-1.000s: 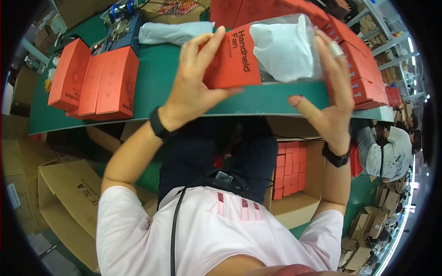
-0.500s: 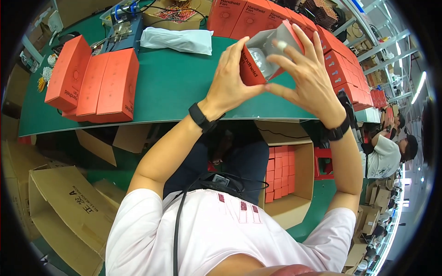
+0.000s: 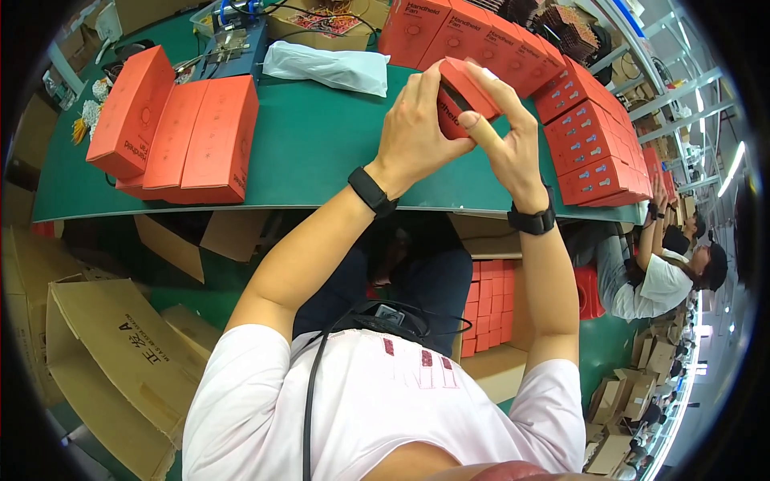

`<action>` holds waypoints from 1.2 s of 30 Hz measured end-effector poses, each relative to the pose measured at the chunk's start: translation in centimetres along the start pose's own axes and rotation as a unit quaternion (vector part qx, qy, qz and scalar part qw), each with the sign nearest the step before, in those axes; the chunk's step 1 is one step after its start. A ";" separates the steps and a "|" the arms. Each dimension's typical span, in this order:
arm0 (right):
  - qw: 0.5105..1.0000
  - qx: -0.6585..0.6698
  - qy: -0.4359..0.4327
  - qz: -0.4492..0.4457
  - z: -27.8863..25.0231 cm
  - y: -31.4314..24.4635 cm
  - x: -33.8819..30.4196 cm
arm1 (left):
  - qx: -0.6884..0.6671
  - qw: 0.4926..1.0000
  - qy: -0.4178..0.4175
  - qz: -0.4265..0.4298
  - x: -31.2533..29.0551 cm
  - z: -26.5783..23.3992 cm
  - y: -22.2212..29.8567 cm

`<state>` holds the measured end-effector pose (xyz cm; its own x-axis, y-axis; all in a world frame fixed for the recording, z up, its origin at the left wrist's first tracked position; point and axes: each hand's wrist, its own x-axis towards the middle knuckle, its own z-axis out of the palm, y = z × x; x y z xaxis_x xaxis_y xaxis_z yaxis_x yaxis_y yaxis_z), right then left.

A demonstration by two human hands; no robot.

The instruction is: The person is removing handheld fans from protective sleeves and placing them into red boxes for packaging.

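A red cardboard box (image 3: 472, 86) is held up over the green table, its lid folded most of the way over with a dark gap left along the near edge. My left hand (image 3: 421, 120) is closed round the box's left side. On the right, my right hand (image 3: 512, 132) grips the lid, fingers over the far side and thumb at the near edge. What lies inside the box is hidden.
Several red boxes (image 3: 212, 140) stand at the left of the green table (image 3: 321, 152), more in a row (image 3: 449, 36) behind and a stack (image 3: 597, 136) at right. A white pouch (image 3: 325, 68) lies at the back. A person (image 3: 666, 276) sits at far right. Cartons (image 3: 120, 353) stand below.
The box's open top has been folded nearly shut. My right hand has moved left and closed in from spread fingers onto the lid. The left hand keeps its hold.
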<state>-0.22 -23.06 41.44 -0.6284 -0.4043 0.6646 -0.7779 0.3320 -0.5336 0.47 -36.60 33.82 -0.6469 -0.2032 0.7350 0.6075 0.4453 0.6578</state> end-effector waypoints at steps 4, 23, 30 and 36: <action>0.996 -0.090 -0.015 0.024 0.5 0.8 -0.2 | -0.074 0.995 0.037 -0.061 -0.6 0.3 0.9; 0.919 -0.258 -0.203 0.218 -11.6 6.0 6.9 | 0.111 0.977 -0.175 -0.046 -5.0 -13.6 3.6; 0.871 -0.306 -0.304 0.235 -18.7 21.9 11.2 | 0.190 0.960 -0.026 -0.201 -10.3 -24.1 5.5; 0.878 -0.401 -0.255 0.056 -27.0 32.7 5.9 | 0.247 0.965 -0.029 -0.083 -9.3 -23.7 6.1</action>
<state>-29.30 8.40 42.04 -0.7801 -0.5922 0.2015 -0.5859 0.8046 0.0963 21.14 -52.63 34.87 -0.7499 -0.2644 0.6065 0.2093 0.7748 0.5965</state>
